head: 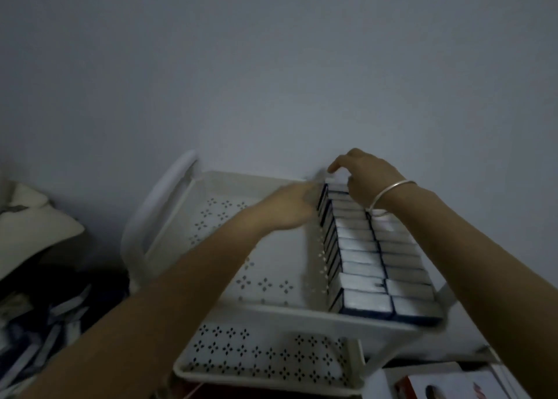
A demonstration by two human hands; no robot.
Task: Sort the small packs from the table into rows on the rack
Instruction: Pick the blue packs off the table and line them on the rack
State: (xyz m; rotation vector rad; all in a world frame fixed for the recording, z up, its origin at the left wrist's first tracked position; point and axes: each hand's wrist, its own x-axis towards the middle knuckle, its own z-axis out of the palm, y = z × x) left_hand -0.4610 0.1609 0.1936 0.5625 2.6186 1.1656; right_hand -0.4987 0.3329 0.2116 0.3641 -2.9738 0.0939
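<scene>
Nearest, low on the right, lies a box [437, 383] with red print, and beside it the rack's lower tray [265, 365], while a dim heap of loose packs [36, 323] lies at the far left. On the right side of the rack's top tray [271, 311], the sorted packs [377, 263] stand on edge in two tight rows running away from the viewer. At the far end the blurred left hand [287, 208] lies with straight fingers against the left row's side, and the right hand [365, 178], a bangle [389, 193] on its wrist, pinches the last pack [337, 177] by the wall [271, 66].
</scene>
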